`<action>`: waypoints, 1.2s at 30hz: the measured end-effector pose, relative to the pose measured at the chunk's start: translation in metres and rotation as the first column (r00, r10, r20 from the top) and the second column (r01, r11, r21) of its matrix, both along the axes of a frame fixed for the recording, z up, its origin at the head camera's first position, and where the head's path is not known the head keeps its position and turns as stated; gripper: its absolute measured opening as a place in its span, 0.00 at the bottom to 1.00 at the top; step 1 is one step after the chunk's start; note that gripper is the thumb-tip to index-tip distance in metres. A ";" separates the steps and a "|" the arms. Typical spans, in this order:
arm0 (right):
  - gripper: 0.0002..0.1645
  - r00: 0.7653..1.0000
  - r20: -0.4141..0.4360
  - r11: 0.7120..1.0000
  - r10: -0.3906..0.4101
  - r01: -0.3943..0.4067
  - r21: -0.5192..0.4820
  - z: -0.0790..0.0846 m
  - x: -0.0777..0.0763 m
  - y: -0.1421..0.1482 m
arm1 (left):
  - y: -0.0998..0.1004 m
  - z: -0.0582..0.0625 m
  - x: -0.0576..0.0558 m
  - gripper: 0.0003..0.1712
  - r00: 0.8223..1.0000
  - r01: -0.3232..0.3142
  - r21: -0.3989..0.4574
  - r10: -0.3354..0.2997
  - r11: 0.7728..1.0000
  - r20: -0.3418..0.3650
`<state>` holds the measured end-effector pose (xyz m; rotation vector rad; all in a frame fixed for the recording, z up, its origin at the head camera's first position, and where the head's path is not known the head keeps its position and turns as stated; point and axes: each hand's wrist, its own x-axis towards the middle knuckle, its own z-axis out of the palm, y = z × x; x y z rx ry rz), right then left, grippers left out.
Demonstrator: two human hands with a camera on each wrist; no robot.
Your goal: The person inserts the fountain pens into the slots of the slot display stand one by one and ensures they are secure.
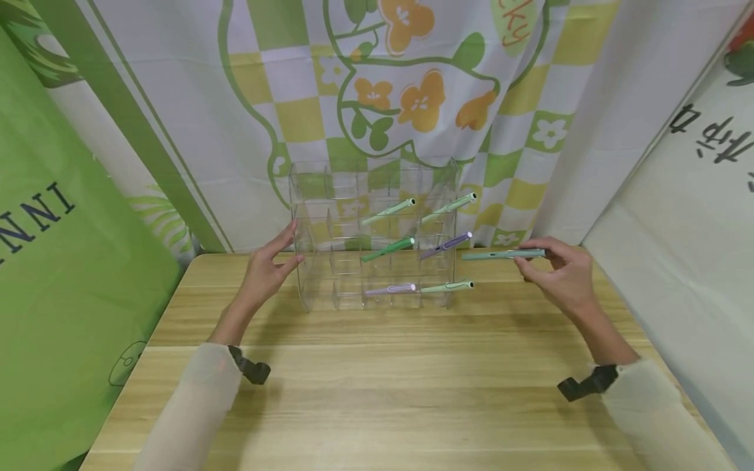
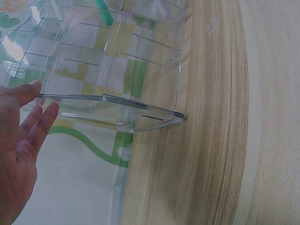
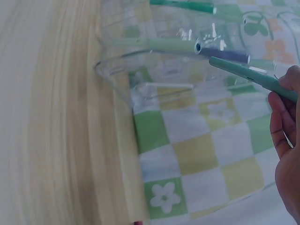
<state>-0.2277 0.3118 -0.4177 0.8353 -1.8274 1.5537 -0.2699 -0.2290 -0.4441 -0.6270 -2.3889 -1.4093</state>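
A clear acrylic pen rack point(image 1: 347, 275) with rows of compartments stands at the table's far edge. At its left side my left hand point(image 1: 265, 271) holds the side panel, thumb and fingers on either side of its edge in the left wrist view. My right hand point(image 1: 559, 271) pinches a teal pen point(image 1: 501, 254) just right of the rack, its free end pointing left. Several pens jut from the rack's middle and right compartments: a green pen point(image 1: 389, 250), a dark purple pen point(image 1: 448, 244), a lilac pen point(image 1: 391, 289) and pale green pens, one at lower right point(image 1: 448, 286).
A patterned curtain point(image 1: 306, 78) hangs right behind the rack. Green cloth point(image 1: 71, 261) borders the wooden table point(image 1: 377, 392) on the left, white cloth point(image 1: 677, 229) on the right. A black wrist mount point(image 1: 589, 384) sits on the right sleeve.
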 end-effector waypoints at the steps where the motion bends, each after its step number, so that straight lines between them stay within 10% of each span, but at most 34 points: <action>1: 0.15 1.000 -0.008 1.000 0.003 -0.003 -0.008 0.001 0.001 -0.002 | 0.000 0.000 0.000 0.41 1.000 -0.001 -0.002 0.001 1.000 0.000; 36: 0.13 0.978 -0.139 0.984 0.156 -0.166 -0.063 0.043 0.016 -0.107 | 0.000 0.000 0.000 0.41 1.000 -0.002 -0.005 0.002 1.000 0.009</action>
